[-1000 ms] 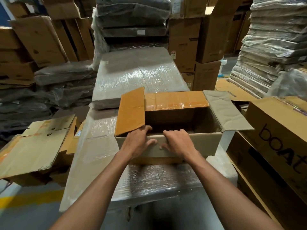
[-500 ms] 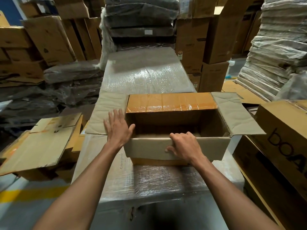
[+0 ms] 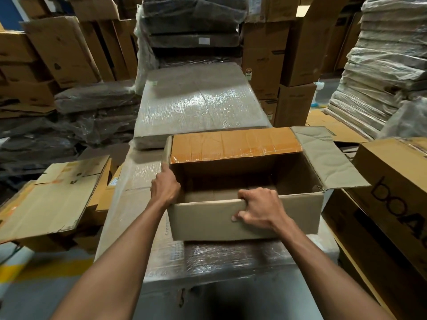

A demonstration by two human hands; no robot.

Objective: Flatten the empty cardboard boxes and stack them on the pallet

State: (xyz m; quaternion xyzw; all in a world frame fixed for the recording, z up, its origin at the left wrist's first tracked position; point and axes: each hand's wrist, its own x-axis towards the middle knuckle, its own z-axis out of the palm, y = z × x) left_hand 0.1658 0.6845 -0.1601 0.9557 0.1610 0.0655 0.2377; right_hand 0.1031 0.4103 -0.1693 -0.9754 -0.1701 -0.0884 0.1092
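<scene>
An open, empty brown cardboard box [image 3: 203,221] stands on a plastic-wrapped bundle [image 3: 138,181] right in front of me. Its far flap, orange with tape, lies outward, and the right flap hangs out to the right. My left hand [image 3: 165,188] holds the box's left wall near the near corner, with the left flap standing upright beyond it. My right hand [image 3: 258,209] grips the near rim, fingers curled over the edge and thumb on the outer face.
Flattened cardboard [image 3: 50,195] lies on the left over the floor. A "boat" carton [image 3: 397,181] stands close on the right. Wrapped stacks [image 3: 198,105] and tall cartons [image 3: 298,42] fill the background. A grey floor with a yellow line [image 3: 41,271] shows at lower left.
My left hand pushed the left flap outward and flat, then came back to the box's left wall; the flap now stands upright. The right hand kept its hold on the near rim.
</scene>
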